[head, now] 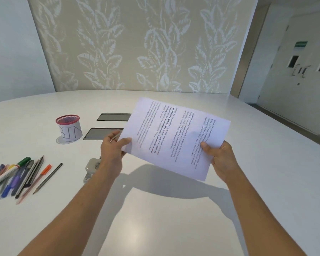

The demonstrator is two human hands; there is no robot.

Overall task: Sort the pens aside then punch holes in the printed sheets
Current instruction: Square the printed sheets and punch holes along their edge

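Holding the thin white printed sheets (175, 137) above the white table (174, 228), your left hand (112, 152) and right hand (220, 159) are pinching their near corners. They are behaving light and floppy, so you are wise gripping the edges while carrying them toward the grey metal hole punch (91, 169) at eight o'clock.

Two bare hands are in view, the left hand (112, 149) and the right hand (221, 159). Between them is one stack of printed sheets (175, 137); how many sheets it holds cannot be told. One thin silvery pen (115, 138) shows at the left hand. One hole punch (91, 169) lies on the one white table (164, 218). One red mesh cup (69, 128) carries one paper label (71, 133). One heap of pens and pencils (18, 177) holds roughly a dozen, overlapping too much for an exact count. Two dark hatches (114, 117) are set into the tabletop.
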